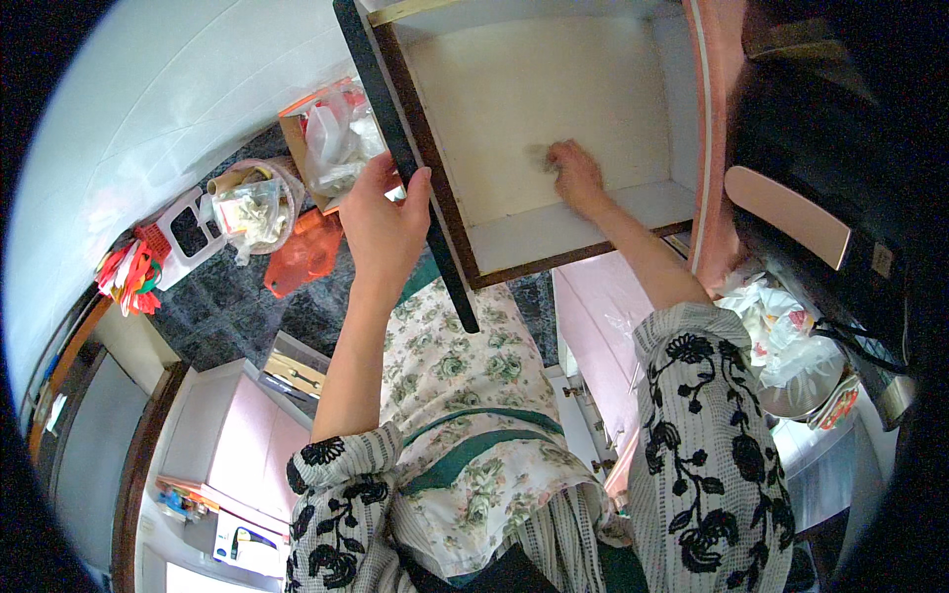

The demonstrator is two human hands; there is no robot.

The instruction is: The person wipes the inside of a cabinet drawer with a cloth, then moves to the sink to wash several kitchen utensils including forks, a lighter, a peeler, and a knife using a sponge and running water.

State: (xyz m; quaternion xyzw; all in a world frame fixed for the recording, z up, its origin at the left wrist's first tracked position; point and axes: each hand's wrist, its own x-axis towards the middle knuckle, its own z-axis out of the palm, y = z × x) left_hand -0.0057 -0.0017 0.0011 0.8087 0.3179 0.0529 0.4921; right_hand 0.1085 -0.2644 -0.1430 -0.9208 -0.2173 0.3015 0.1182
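A pulled-out drawer with a pale bottom and a dark front panel lies before me, its inside bare around my hand. My left hand grips the dark panel, thumb on one side and fingers on the other. Over the drawer bottom, my right hand is blurred by motion. Its fingers are closed on a small greyish thing, too smeared to name. I cannot tell whether that thing touches the wood.
Left of the drawer stand a cardboard box of plastic bags and a filled basket. An orange bag lies on the dark floor tiles. A pinkish counter edge borders the right; crumpled bags fill a bin beyond.
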